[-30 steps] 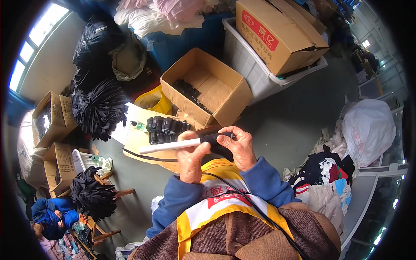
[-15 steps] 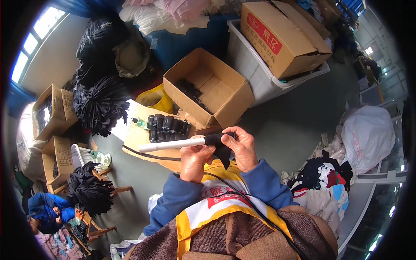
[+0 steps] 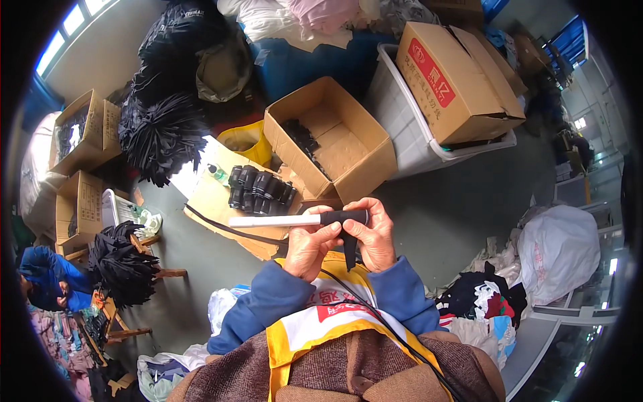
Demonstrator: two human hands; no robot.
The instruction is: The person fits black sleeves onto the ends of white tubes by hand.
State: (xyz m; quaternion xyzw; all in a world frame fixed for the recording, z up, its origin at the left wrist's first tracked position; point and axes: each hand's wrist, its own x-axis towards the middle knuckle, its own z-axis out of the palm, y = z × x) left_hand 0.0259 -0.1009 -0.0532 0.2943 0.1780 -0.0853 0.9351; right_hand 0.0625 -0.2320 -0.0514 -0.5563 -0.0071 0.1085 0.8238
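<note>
A white tube (image 3: 271,221) lies level in front of my chest, with a black fabric strip (image 3: 349,249) wound round its right end and a loose tail hanging down. My left hand (image 3: 308,249) is closed, its thumb and fingers pinching the tube beside the black wrap. Curled round the wrapped end, my right hand (image 3: 376,236) presses its thumb on the fabric. Just beyond the tube, several black rolls (image 3: 260,191) stand in rows on a flattened cardboard sheet (image 3: 207,204).
An open cardboard box (image 3: 358,127) with black pieces inside stands ahead, beside a yellow bucket (image 3: 244,142). Behind it a grey bin (image 3: 395,94) carries another carton (image 3: 455,80). Black strips hang in bundles (image 3: 161,144) at left. Cloth scraps (image 3: 482,295) lie at right. A person in blue (image 3: 50,275) sits at far left.
My right thumb has shifted down and left along the black wrap, and the loose tail now hangs narrower. Both hands still hold the tube. The whole view has shifted slightly.
</note>
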